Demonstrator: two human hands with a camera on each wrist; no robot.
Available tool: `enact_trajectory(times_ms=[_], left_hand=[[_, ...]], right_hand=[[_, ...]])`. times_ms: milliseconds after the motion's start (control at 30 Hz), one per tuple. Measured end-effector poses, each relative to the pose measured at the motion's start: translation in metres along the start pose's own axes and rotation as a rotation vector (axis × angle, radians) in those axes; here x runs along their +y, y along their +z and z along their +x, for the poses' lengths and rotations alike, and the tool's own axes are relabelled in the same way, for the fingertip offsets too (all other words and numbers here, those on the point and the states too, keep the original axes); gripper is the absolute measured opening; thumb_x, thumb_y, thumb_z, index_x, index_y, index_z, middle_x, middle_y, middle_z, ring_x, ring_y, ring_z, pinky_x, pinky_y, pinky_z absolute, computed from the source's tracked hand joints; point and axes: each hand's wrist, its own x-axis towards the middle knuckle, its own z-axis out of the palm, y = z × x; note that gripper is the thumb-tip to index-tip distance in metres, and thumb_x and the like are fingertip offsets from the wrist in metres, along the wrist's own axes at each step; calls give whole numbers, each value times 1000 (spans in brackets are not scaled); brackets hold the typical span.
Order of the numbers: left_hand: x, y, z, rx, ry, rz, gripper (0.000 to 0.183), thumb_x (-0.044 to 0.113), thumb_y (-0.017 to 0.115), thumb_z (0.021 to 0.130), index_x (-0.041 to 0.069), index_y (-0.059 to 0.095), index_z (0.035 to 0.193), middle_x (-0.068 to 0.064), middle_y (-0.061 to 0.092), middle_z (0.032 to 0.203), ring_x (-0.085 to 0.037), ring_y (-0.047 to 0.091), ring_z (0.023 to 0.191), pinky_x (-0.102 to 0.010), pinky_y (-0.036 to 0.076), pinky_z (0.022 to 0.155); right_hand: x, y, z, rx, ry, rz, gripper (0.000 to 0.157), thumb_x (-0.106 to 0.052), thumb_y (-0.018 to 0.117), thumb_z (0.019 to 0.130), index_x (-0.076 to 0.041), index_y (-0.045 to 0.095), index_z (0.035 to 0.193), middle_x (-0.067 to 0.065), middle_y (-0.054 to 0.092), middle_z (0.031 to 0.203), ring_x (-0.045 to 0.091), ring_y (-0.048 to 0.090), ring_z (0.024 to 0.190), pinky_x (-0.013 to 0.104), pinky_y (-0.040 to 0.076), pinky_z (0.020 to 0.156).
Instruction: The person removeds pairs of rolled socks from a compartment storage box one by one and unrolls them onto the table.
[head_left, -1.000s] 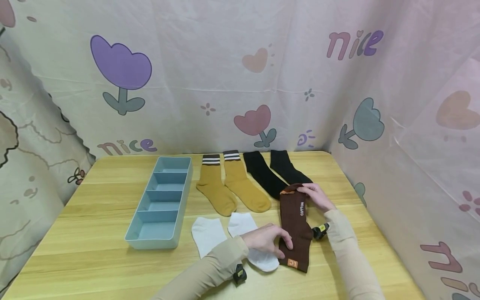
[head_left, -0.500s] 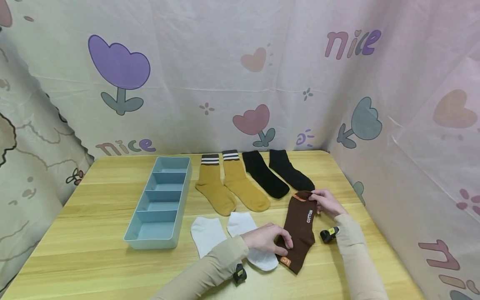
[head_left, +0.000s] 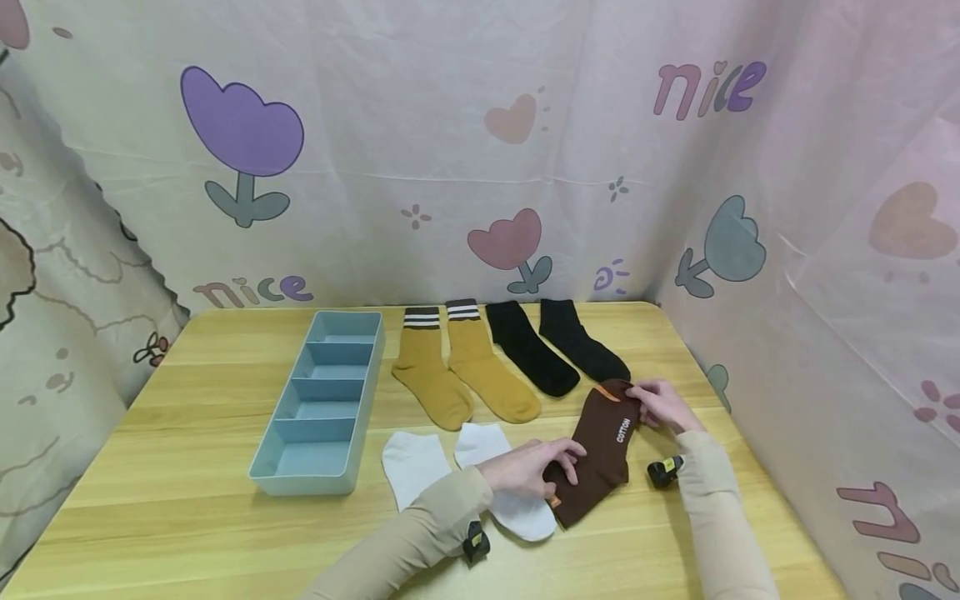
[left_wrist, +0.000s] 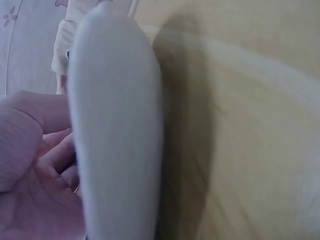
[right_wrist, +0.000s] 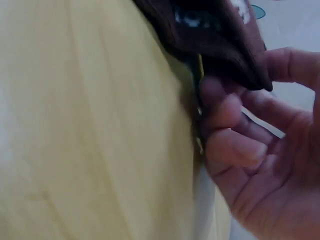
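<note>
A brown sock [head_left: 596,454] with white COTTON lettering and orange marks lies slanted on the table at the right in the head view. My right hand [head_left: 663,406] pinches its cuff at the top edge; the right wrist view has the dark cuff [right_wrist: 215,30] between thumb and fingers, the other fingers curled. Near the toe end my left hand [head_left: 528,468] rests with spread fingers on the brown fabric. Under and beside that hand lie two white socks [head_left: 416,467]. In the left wrist view a white sock [left_wrist: 117,125] blocks most of the left fingers.
A pale blue tray [head_left: 352,467] with several compartments stands at the left. Two mustard socks [head_left: 431,375] with striped cuffs lie at the back middle, and two black socks [head_left: 536,354] sit right of them. A printed curtain [head_left: 420,150] hangs behind the wooden table [head_left: 165,467].
My right hand has drawn the brown sock's cuff to the right, off the black socks, so the sock went from nearly straight to slanted. My left hand has stayed near the toe end.
</note>
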Motion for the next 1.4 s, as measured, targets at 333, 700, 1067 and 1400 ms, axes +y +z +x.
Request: enact_trajectory(times_ms=[333,700,1067,1400], left_hand=[[2,1,-1,-3,-32,-53,68,-15,66,81,6,42,142,-3,75,110,-9,60,120,-15,42,103],[2,0,-4,129,-19,30,60,-19,59,82,3,47,137,-6,73,109,-11,65,85,-13,49,82],[3,-1,-7,388,-212,291,35,18,77,87,12,64,119,-2,68,102,-14,64,95,-25,52,85],[12,-3,-5,319,-335,307,47,30,85,80,13,65,120,-3,61,109,-15,63,90,-27,53,77]], right_hand=[[-1,3,0,-97,-399,14,36,4,67,91,13,61,125,24,68,123,-5,62,109,13,49,90],[10,-6,-6,-41,-289,-105,24,1,73,88,15,68,107,15,77,96,-4,66,78,16,53,70],[15,-26,-26,-156,-264,-168,22,0,72,88,15,67,103,18,75,91,-4,66,77,17,54,70],[22,-42,-44,-242,-233,-173,23,1,72,87,15,65,104,-5,72,85,-3,63,74,17,51,68]])
